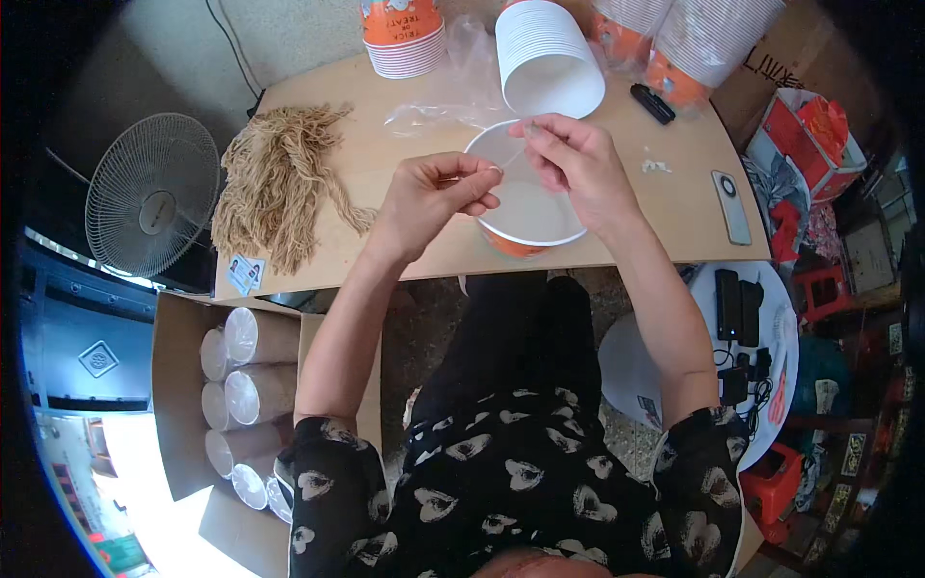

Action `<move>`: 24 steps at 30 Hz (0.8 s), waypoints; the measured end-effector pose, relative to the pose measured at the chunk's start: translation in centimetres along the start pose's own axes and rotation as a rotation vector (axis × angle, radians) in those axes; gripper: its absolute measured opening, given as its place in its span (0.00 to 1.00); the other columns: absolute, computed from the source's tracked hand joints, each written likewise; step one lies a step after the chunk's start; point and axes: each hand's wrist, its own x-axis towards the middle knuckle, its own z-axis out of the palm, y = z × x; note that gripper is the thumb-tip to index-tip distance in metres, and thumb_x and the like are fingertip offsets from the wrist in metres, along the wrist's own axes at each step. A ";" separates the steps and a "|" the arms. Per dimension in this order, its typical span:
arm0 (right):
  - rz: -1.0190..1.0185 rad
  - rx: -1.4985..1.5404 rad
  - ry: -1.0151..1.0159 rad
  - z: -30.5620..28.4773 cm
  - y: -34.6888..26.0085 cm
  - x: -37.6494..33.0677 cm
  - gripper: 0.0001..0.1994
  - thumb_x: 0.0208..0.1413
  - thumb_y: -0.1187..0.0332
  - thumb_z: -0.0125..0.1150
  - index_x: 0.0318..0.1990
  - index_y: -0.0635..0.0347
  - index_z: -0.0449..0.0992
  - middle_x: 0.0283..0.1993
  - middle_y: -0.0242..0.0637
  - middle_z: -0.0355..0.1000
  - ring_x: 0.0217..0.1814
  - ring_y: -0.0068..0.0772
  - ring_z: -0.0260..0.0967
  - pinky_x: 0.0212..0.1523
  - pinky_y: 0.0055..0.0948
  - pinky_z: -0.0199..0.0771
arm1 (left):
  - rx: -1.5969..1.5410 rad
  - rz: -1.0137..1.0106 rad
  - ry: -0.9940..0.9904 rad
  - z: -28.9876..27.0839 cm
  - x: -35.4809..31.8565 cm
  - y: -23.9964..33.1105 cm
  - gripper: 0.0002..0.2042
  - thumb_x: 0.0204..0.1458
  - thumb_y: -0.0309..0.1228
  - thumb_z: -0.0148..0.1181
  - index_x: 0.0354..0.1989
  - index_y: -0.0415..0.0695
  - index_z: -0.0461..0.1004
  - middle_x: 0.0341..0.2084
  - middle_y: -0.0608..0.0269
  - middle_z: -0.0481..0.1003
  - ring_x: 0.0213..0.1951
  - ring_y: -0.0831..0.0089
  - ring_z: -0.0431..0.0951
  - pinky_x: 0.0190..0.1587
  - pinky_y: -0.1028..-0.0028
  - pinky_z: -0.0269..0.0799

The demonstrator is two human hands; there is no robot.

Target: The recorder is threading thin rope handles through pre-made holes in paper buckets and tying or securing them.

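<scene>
A white-lined paper bucket [536, 204] with an orange outside stands at the table's near edge, and both hands are above its mouth. My left hand [438, 199] is closed in a pinch, with a tiny whitish bit at the fingertips, too small to name. Just to its right, my right hand [581, 166] also pinches, thumb against forefinger. A faint thin line seems to run between the two, but what the right fingers hold cannot be made out. Left of the hands lies a heap of beige twisted cords [279, 178], one strand trailing toward my left wrist.
Nested white buckets [551, 77] lie behind, with an orange stack [405, 43] and clear plastic bag [472, 58] beside them. A black tool [652, 103], white bits [656, 167] and a phone [731, 207] sit right. A fan [154, 193] and carton [183, 405] of clear-wrapped cylinders stand left.
</scene>
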 end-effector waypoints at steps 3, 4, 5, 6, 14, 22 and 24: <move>-0.221 -0.331 0.129 0.6 0.3 -0.3 0.10 0.60 0.71 0.61 0.46 0.66 0.78 0.30 0.26 0.72 0.28 0.14 0.62 0.29 0.17 0.64 | -0.036 -0.102 -0.067 -0.7 0.4 0.5 0.11 0.58 0.29 0.64 0.44 0.35 0.80 0.34 0.62 0.81 0.34 0.79 0.81 0.35 0.83 0.76; -0.391 -0.535 0.219 0.8 0.2 -0.9 0.09 0.56 0.72 0.64 0.44 0.62 0.79 0.30 0.27 0.73 0.31 0.21 0.67 0.33 0.22 0.68 | -0.071 -0.149 -0.085 -0.9 0.4 0.5 0.11 0.58 0.30 0.64 0.44 0.35 0.79 0.35 0.61 0.81 0.34 0.78 0.81 0.35 0.84 0.76; -0.564 -0.737 0.309 1.0 0.1 -1.4 0.10 0.53 0.73 0.67 0.43 0.58 0.80 0.30 0.29 0.74 0.34 0.27 0.72 0.37 0.27 0.72 | -0.072 -0.148 -0.076 -1.1 0.4 0.5 0.11 0.58 0.30 0.64 0.44 0.35 0.79 0.35 0.61 0.81 0.34 0.78 0.81 0.35 0.84 0.76; -0.565 -0.734 0.299 1.2 0.4 -1.7 0.10 0.53 0.73 0.67 0.43 0.58 0.80 0.30 0.29 0.74 0.34 0.27 0.72 0.37 0.27 0.72 | -0.087 -0.157 -0.082 -1.2 0.4 0.6 0.11 0.58 0.30 0.64 0.44 0.35 0.79 0.35 0.61 0.81 0.34 0.78 0.81 0.35 0.84 0.77; -0.874 -1.092 0.277 3.3 1.7 -2.7 0.07 0.44 0.72 0.72 0.31 0.56 0.78 0.32 0.29 0.74 0.36 0.35 0.72 0.40 0.35 0.66 | -0.110 -0.170 -0.081 -1.1 0.2 0.2 0.11 0.58 0.30 0.64 0.44 0.35 0.79 0.35 0.59 0.81 0.34 0.77 0.82 0.35 0.84 0.78; -0.725 -0.937 0.242 3.0 2.1 -2.6 0.07 0.46 0.75 0.70 0.31 0.58 0.77 0.30 0.30 0.74 0.34 0.34 0.73 0.40 0.33 0.67 | -0.155 -0.110 -0.060 -0.5 0.2 0.3 0.10 0.56 0.28 0.65 0.43 0.35 0.79 0.33 0.59 0.81 0.34 0.76 0.82 0.37 0.82 0.79; -0.679 -0.894 0.223 3.0 2.0 -2.6 0.06 0.46 0.76 0.69 0.31 0.59 0.76 0.30 0.31 0.74 0.33 0.33 0.73 0.39 0.32 0.68 | -0.157 -0.098 -0.044 -0.4 0.2 0.1 0.10 0.56 0.27 0.65 0.43 0.34 0.79 0.33 0.59 0.81 0.34 0.76 0.82 0.38 0.81 0.79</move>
